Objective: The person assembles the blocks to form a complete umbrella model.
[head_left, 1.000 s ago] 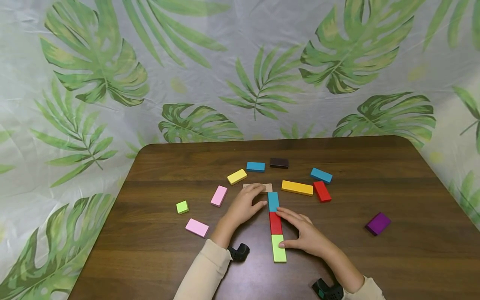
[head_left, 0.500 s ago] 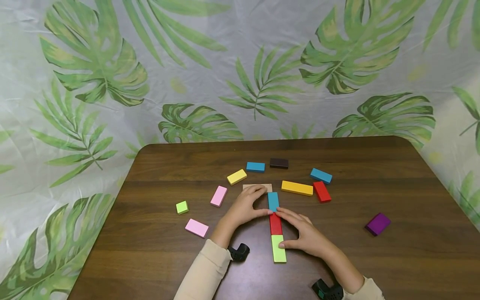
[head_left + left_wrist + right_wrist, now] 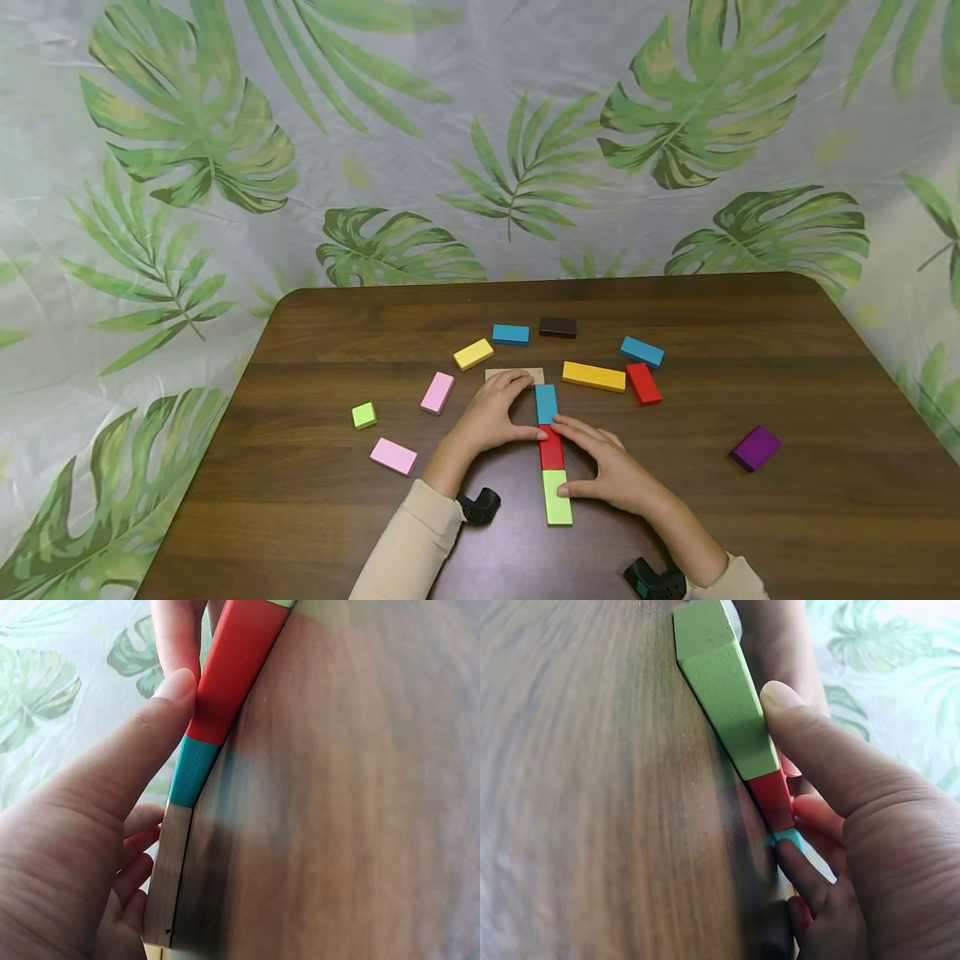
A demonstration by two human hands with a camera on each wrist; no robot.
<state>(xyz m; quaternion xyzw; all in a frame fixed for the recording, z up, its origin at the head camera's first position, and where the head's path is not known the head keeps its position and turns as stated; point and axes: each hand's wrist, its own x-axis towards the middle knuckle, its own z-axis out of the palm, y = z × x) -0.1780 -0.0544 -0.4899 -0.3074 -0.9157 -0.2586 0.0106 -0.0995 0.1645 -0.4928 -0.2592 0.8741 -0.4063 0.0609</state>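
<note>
A row of wooden blocks lies end to end: a light green block (image 3: 557, 508), a red block (image 3: 552, 454) and a blue block (image 3: 546, 403). Across the row's far end lies a plain wood block (image 3: 538, 375). My left hand (image 3: 486, 419) touches the red block with its thumb, near the blue joint, while its fingers rest on the plain block. The thumb of my right hand (image 3: 618, 473) rests on the green block (image 3: 724, 697). Its fingertips touch the row where red meets blue. Neither hand wraps around a block.
On the brown table (image 3: 300, 525), loose blocks lie around the row: pink (image 3: 393, 456), lime (image 3: 364, 415), yellow (image 3: 474, 354), dark brown (image 3: 558, 327), orange (image 3: 594, 376), red (image 3: 644, 383) and purple (image 3: 756, 447). Behind the table hangs a leaf-patterned cloth (image 3: 405, 167).
My left thumb has moved right and slightly nearer, from beside the blue block onto the red block. The right hand and the blocks look nearly unchanged.
</note>
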